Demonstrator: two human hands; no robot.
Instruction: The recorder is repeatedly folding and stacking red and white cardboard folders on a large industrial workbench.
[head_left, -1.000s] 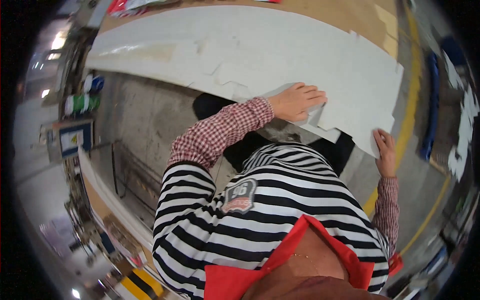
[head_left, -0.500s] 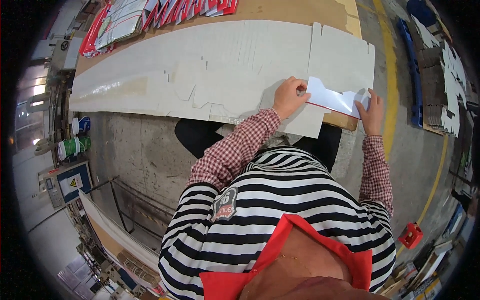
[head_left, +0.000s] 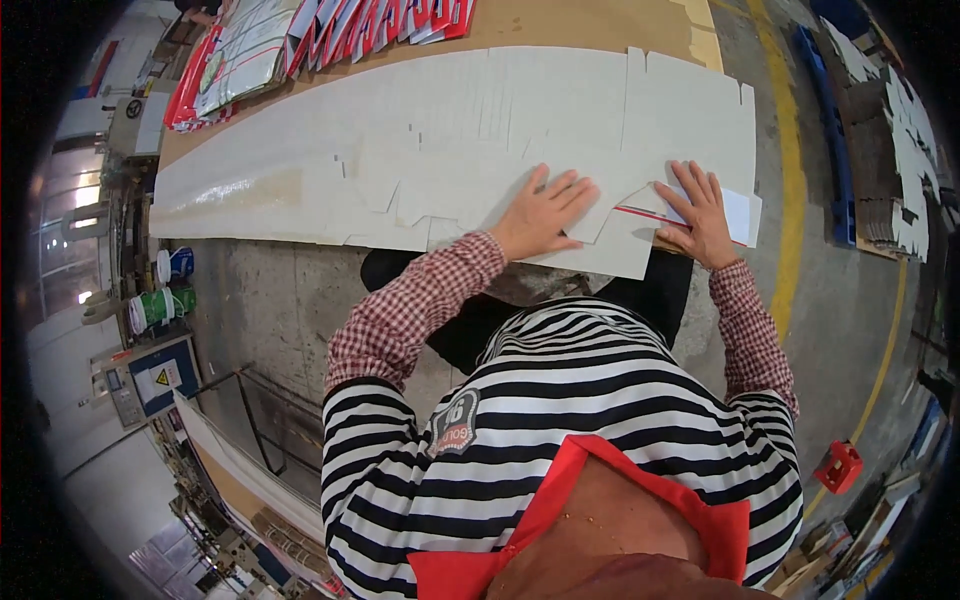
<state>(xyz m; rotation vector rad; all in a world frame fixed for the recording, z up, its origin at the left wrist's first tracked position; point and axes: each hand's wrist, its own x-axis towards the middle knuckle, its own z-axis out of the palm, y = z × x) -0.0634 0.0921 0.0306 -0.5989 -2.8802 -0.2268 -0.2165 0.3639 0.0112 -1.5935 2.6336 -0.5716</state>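
Head view: white die-cut cardboard sheets (head_left: 430, 150) lie flat on the brown table (head_left: 560, 25).
Left hand (head_left: 545, 215): fingers spread, flat on sheets.
Right hand (head_left: 700, 212): fingers spread, pressing red-striped blank (head_left: 640, 212).

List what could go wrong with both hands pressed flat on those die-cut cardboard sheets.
1. The right hand rests on a sheet end that appears to overhang the table; pressing there might bend it.
2. The left hand presses on jagged cut-out edges, which may crease or snag.
3. The white stack is fanned out, so it may slide.
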